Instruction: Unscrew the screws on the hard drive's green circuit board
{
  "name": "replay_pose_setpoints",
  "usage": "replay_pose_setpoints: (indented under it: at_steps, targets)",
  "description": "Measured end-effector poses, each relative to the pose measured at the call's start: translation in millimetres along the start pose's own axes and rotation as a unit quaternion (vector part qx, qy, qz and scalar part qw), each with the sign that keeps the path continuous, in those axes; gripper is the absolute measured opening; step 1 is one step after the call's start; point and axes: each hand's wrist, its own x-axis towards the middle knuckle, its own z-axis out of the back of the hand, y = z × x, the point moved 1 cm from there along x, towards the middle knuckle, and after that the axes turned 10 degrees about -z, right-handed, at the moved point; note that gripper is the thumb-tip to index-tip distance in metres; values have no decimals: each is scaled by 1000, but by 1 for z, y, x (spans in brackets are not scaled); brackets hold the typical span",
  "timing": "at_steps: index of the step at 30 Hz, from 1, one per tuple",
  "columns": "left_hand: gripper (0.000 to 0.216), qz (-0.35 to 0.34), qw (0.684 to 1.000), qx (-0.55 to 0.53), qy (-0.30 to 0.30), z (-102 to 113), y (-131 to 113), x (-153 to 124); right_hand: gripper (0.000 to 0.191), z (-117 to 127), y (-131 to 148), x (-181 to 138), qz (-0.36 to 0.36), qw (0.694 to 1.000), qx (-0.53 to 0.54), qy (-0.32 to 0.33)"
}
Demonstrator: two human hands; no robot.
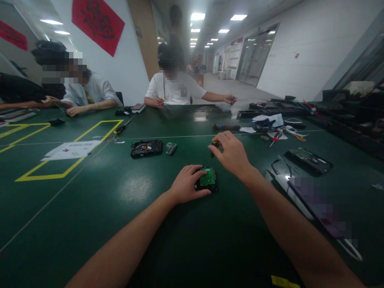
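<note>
My left hand (184, 186) grips a small hard drive (210, 180) flat on the green table, thumb along its near edge and fingers over its far edge. The drive's green circuit board faces up. Just beyond and to the right, my right hand (232, 154) is closed on a screwdriver (214, 144) with a dark and yellow handle. Its shaft points down and its tip is too small to make out. Farther off to the left lie an opened black drive casing (146, 149) and a loose circuit board (171, 149).
Rightward are another drive (309, 160), a phone-like device (315, 204) on a white stand, and a red-handled screwdriver (275, 139). A paper sheet (70, 150) and a yellow-black screwdriver (120, 129) lie left. A person (175, 88) sits opposite holding tools; others sit far left.
</note>
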Motion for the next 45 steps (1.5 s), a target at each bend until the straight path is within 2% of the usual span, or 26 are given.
replay_pose_setpoints:
  at_steps: [6,12,17,22,26,29,37,41,45]
  targets:
    - [78,1,1000,4,-1,-2,0,0,17,-4,-3,1,1,999,49,16]
    - [77,6,1000,8,6,0,-1,0,6,0,-1,2,12,999,45,-3]
    - [77,4,1000,6,3,2,-2,1,5,4,-3,8,15,999,50,8]
    - [76,3,1000,3,0,3,-2,1,9,5,-7,5,-6,997,73,-11]
    - [76,4,1000,-5,1,2,-1,1,8,8,-8,2,-2,996,94,7]
    - [76,5,1000,0,2,0,-1,1,10,10,-7,1,8,996,81,18]
    - [77,7,1000,1,1,0,-2,1,9,6,2,-4,-15,1000,6,-6]
    - [77,5,1000,2,0,1,-3,1,12,5,1,-5,-20,1000,14,1]
    - [77,3,1000,4,-2,0,-2,1,7,7,-1,-4,3,1000,11,1]
